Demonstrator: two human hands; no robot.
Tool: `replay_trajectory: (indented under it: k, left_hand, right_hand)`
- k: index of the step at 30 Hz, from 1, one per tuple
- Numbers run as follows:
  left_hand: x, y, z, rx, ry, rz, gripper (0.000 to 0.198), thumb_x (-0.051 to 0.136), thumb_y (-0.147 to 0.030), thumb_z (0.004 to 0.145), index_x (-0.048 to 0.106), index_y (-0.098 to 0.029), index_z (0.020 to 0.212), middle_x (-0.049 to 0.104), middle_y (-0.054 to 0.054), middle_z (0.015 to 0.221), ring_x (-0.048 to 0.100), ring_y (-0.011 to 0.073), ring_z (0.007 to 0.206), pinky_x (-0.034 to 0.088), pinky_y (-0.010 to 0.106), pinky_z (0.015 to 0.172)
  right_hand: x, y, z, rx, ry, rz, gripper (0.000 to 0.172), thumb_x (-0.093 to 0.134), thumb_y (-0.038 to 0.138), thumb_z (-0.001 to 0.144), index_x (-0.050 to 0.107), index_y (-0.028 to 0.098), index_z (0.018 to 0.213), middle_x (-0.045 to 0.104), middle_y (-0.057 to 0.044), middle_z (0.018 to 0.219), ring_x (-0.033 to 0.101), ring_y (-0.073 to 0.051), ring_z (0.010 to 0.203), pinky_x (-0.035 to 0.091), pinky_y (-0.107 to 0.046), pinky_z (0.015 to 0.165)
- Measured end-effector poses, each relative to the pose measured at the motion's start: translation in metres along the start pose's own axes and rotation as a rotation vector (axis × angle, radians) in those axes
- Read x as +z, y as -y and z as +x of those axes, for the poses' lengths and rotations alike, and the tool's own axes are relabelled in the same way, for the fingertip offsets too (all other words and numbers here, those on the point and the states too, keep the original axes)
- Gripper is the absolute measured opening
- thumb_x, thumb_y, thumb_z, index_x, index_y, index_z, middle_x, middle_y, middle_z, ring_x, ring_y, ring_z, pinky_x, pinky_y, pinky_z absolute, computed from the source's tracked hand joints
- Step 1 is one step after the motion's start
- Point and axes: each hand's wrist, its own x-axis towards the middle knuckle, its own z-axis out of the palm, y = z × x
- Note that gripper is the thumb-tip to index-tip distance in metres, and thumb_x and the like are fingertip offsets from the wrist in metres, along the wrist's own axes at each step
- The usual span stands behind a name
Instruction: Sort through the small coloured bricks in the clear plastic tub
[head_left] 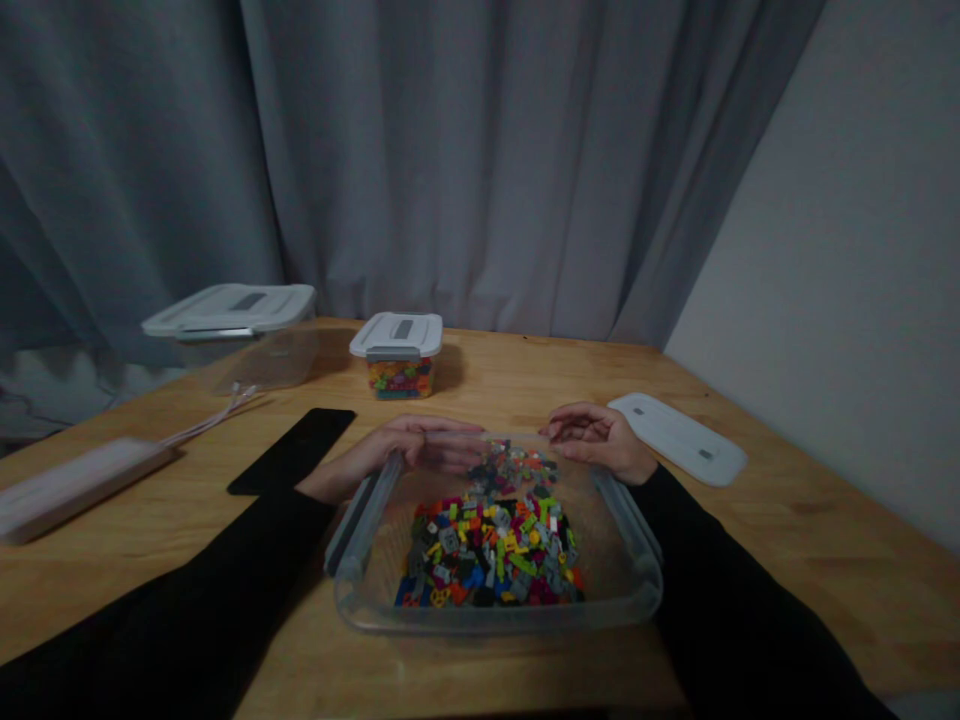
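Observation:
A clear plastic box (622, 605) without a lid stands in front of me on the table. Many small coloured toy bricks (495, 550) lie heaped in it. More bricks show at its far wall; whether they are a reflection or real pieces I cannot tell. My left hand (409, 445) rests over the far left corner, fingers stretched along the far rim and partly behind the clear wall. At the far right corner is my right hand (604, 440), its fingers loosely bent and apart from the thumb, with nothing visible in them.
A white lid (679, 437) lies at the right. Left of the box are a black flat phone-like slab (292, 452) and a pale power strip (90, 485) with its cable. Behind stand a small lidded box of bricks (400, 350) and a larger lidded clear box (247, 345).

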Motion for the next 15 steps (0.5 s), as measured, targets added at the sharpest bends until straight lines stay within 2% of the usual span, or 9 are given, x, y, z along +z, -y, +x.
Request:
replay_trajectory:
  k: [5, 7, 9, 12, 15]
  left_hand:
    - [0.002, 0.000, 0.000, 0.005, -0.024, -0.003, 0.062, 0.058, -0.009, 0.062, 0.080, -0.016, 0.120, 0.072, 0.011, 0.136, 0.061, 0.0387, 0.133, 0.041, 0.052, 0.120]
    - [0.002, 0.002, 0.000, -0.008, -0.015, -0.014, 0.055, 0.061, -0.014, 0.069, 0.080, -0.014, 0.120, 0.072, 0.013, 0.135, 0.061, 0.0387, 0.133, 0.041, 0.052, 0.120]
    - [0.000, 0.003, 0.001, -0.013, -0.039, -0.030, 0.046, 0.061, -0.025, 0.082, 0.078, -0.013, 0.123, 0.072, 0.016, 0.134, 0.063, 0.0381, 0.131, 0.041, 0.052, 0.119]
    - [-0.007, 0.004, 0.003, 0.053, -0.154, 0.007, 0.043, 0.058, -0.036, 0.095, 0.076, -0.013, 0.127, 0.074, 0.017, 0.131, 0.068, 0.0350, 0.124, 0.045, 0.052, 0.114]
    - [-0.019, 0.006, 0.009, 0.107, -0.324, 0.183, 0.032, 0.070, -0.033, 0.090, 0.079, -0.018, 0.117, 0.079, 0.012, 0.121, 0.071, 0.0306, 0.117, 0.047, 0.046, 0.111]
  right_hand:
    - [0.000, 0.001, 0.000, 0.001, 0.035, 0.005, 0.038, 0.093, 0.029, 0.071, 0.078, 0.023, 0.104, 0.081, -0.005, 0.098, 0.077, -0.018, 0.095, 0.062, -0.037, 0.093]
    - [0.000, 0.001, -0.001, 0.002, 0.058, 0.023, 0.042, 0.092, 0.028, 0.074, 0.076, 0.023, 0.113, 0.080, -0.007, 0.111, 0.075, -0.020, 0.108, 0.058, -0.041, 0.103]
    - [0.001, 0.001, -0.001, 0.037, 0.121, 0.049, 0.054, 0.090, 0.024, 0.075, 0.071, 0.024, 0.126, 0.075, -0.009, 0.127, 0.069, -0.022, 0.123, 0.049, -0.045, 0.114]
    - [0.003, 0.001, -0.001, 0.206, 0.280, 0.118, 0.062, 0.083, 0.019, 0.079, 0.064, 0.025, 0.137, 0.063, -0.011, 0.148, 0.056, -0.025, 0.141, 0.039, -0.048, 0.122]
    - [0.005, -0.001, 0.000, 0.353, 0.370, 0.235, 0.059, 0.074, 0.016, 0.078, 0.065, 0.025, 0.136, 0.059, -0.010, 0.152, 0.052, -0.028, 0.145, 0.038, -0.051, 0.122]
